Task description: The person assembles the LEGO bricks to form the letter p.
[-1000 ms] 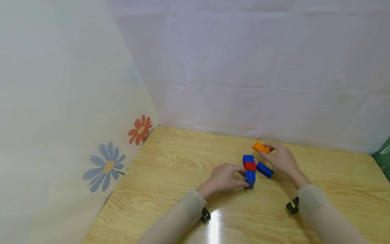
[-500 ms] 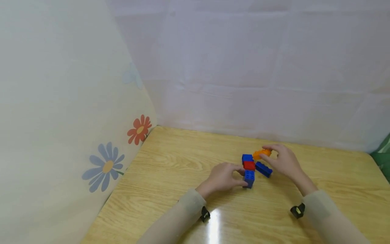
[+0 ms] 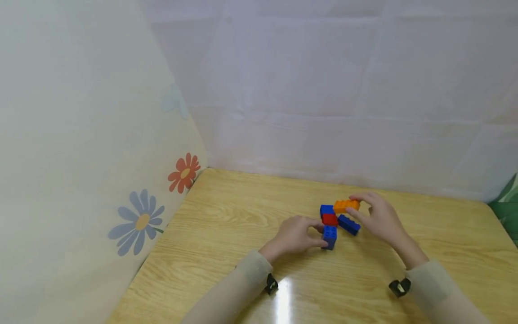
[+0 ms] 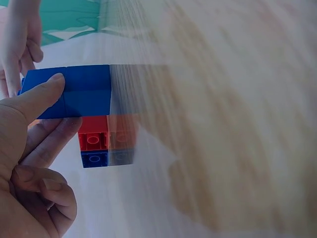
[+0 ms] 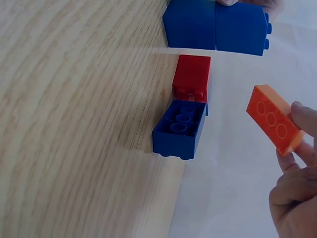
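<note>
My left hand point(image 3: 295, 236) pinches a stack of two blue bricks point(image 3: 329, 237) that stands on the table, studs up. The thumb lies over its near side in the left wrist view. Just behind it are a red brick point(image 3: 329, 219) and another blue brick point(image 3: 327, 210), their hollow undersides facing the left wrist camera. In my right hand point(image 3: 378, 218), an orange brick point(image 5: 270, 116) is pinched at one end between thumb and fingers, raised above the table. Below it a loose long blue brick point(image 3: 349, 225) lies at an angle, its hollow underside showing in the right wrist view.
The wood-grain table point(image 3: 226, 216) ends at a pale cloth backdrop point(image 3: 283, 90) behind the bricks. A white cloth with printed flowers point(image 3: 141, 220) hangs at the left. A green patterned patch point(image 3: 506, 211) shows at the right edge.
My right hand has brought the orange brick slightly lower and turned it from slanted to nearly level, across the back of the other bricks. My left hand keeps its hold on the blue stack.
</note>
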### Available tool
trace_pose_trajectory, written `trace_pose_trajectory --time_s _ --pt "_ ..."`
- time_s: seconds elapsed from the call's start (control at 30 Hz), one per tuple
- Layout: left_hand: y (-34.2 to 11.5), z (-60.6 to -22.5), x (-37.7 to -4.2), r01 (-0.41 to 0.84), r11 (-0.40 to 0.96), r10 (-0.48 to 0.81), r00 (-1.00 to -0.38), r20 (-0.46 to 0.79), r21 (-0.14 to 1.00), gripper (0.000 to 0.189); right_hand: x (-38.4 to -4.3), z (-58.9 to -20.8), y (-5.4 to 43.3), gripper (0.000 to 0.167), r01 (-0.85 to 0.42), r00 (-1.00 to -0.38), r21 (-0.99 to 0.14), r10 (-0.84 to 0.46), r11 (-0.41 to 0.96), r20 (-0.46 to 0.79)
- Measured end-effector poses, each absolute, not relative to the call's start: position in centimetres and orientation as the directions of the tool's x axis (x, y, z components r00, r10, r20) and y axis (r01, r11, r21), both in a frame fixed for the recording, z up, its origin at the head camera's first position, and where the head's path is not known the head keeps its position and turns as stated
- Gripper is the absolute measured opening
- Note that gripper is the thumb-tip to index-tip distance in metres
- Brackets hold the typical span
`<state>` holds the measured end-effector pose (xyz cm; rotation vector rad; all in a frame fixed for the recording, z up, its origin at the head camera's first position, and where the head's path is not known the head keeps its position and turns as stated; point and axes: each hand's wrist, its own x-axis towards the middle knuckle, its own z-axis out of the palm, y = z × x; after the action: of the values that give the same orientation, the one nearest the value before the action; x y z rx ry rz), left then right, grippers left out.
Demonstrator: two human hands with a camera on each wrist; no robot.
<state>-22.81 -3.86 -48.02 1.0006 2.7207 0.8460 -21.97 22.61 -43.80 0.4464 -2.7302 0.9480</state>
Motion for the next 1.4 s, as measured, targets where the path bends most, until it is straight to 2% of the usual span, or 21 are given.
trace_pose_trajectory --time_s 0.73,1.0,1.4 --pt "-3.9 -48.0 -22.9 0.56 0.619 0.63 -0.773 0.077 0.55 0.035 -19.2 -44.5 21.8 0.026 -0.413 -0.907 -0.65 -0.222 0.639 0.357" --pt "-3.8 -48.0 -22.9 0.565 0.618 0.632 -0.77 0.082 0.547 0.036 -18.6 -45.4 22.0 0.028 -0.465 -0.885 -0.68 -0.265 0.568 0.384" --pt "-3.8 -48.1 -22.8 0.571 0.616 0.636 -0.767 0.086 0.543 0.035 -18.2 -46.2 22.1 0.029 -0.412 -0.91 -0.759 -0.277 0.504 0.31"
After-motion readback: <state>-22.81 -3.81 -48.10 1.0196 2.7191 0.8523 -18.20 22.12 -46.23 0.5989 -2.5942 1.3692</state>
